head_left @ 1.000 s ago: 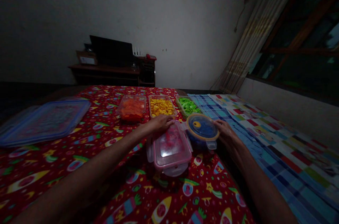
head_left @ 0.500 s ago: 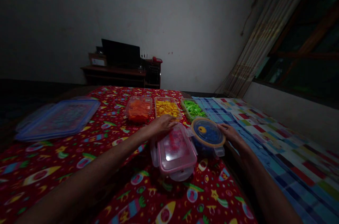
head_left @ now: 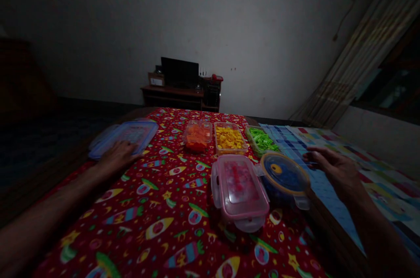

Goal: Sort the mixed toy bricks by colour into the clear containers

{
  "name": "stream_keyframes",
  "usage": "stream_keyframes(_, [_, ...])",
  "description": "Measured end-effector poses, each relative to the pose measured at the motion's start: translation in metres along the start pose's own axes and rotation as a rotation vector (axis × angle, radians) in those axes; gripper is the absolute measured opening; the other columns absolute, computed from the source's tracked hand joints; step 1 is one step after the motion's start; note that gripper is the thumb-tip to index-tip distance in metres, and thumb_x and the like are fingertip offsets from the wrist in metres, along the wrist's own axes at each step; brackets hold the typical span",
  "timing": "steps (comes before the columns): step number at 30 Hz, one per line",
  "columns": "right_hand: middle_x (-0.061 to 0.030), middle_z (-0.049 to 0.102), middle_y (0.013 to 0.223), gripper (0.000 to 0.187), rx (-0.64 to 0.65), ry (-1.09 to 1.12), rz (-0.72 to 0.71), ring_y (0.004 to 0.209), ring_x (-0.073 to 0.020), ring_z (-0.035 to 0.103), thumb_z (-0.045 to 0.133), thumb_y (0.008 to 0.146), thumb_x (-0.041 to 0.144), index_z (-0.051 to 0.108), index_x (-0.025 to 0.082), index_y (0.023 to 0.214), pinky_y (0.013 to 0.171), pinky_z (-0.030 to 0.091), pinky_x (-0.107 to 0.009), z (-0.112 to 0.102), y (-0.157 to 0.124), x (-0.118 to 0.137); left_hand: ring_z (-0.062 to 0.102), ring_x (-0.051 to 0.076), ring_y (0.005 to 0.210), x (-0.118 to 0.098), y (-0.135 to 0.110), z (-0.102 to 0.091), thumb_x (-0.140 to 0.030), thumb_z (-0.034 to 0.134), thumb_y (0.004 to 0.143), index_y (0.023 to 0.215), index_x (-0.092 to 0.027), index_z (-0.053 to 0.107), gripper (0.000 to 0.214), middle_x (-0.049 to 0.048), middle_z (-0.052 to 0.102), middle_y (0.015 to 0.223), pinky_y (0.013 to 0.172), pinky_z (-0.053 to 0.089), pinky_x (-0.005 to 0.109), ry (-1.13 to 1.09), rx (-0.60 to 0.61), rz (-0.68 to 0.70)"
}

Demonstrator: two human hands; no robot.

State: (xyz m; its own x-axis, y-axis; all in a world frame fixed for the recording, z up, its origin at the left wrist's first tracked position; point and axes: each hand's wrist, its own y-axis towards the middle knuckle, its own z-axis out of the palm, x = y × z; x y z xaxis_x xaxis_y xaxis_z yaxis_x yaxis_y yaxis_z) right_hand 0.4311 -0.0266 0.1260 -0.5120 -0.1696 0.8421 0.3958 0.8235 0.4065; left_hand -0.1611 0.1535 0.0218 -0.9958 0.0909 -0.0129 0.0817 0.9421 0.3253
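Note:
My left hand (head_left: 118, 155) lies flat with fingers stretched out at the near edge of a large blue-rimmed lid (head_left: 126, 137) on the red patterned cloth. My right hand (head_left: 331, 166) hovers open, fingers spread, just right of a round blue container with an orange-rimmed lid (head_left: 285, 176). It holds nothing. A closed pink rectangular container (head_left: 239, 187) stands beside the round one, between my arms.
Three open tubs stand in a row behind: orange pieces (head_left: 197, 135), yellow pieces (head_left: 229, 138), green pieces (head_left: 261, 140). A checked cloth (head_left: 344, 155) covers the right side. A dark cabinet with a screen (head_left: 180, 85) stands at the far wall.
My left hand has left the pink container and moved far left to the blue lid. My right hand has come off the round container. The view has swung left.

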Motion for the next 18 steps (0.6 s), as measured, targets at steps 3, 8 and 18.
stream_keyframes(3, [-0.0071,0.071,0.077,0.042,0.088,0.018,-0.041,0.069,-0.0188,0.068,0.068,0.069,0.055,0.069,0.018,0.09,0.062,0.058,-0.03,0.02,-0.003,0.015,0.054,0.023,0.098,-0.003,-0.007,0.0,-0.046,0.05,0.083,0.092,-0.02,0.056,0.028,0.0076,0.062,0.104,0.083,0.042,0.029,-0.008,0.033,0.037])
stream_keyframes(8, [-0.0073,0.071,0.074,0.042,0.174,-0.007,-0.129,0.064,-0.0171,0.066,0.065,0.073,0.054,0.069,0.016,0.089,0.059,0.056,-0.028,0.038,-0.008,0.027,0.054,0.02,0.078,-0.018,0.001,-0.021,-0.038,0.046,0.086,0.078,-0.018,0.055,0.024,0.0043,0.061,0.082,0.063,0.035,0.023,-0.061,0.195,-0.108])
stream_keyframes(18, [-0.0072,0.071,0.077,0.038,0.247,-0.047,-0.166,0.066,-0.0158,0.065,0.061,0.078,0.05,0.069,0.015,0.092,0.061,0.054,-0.027,0.038,-0.006,0.043,0.052,0.016,0.061,-0.03,0.012,-0.049,-0.025,0.063,0.072,0.062,-0.014,0.056,0.017,0.0008,0.057,0.058,0.061,0.033,0.02,-0.03,0.272,-0.163])
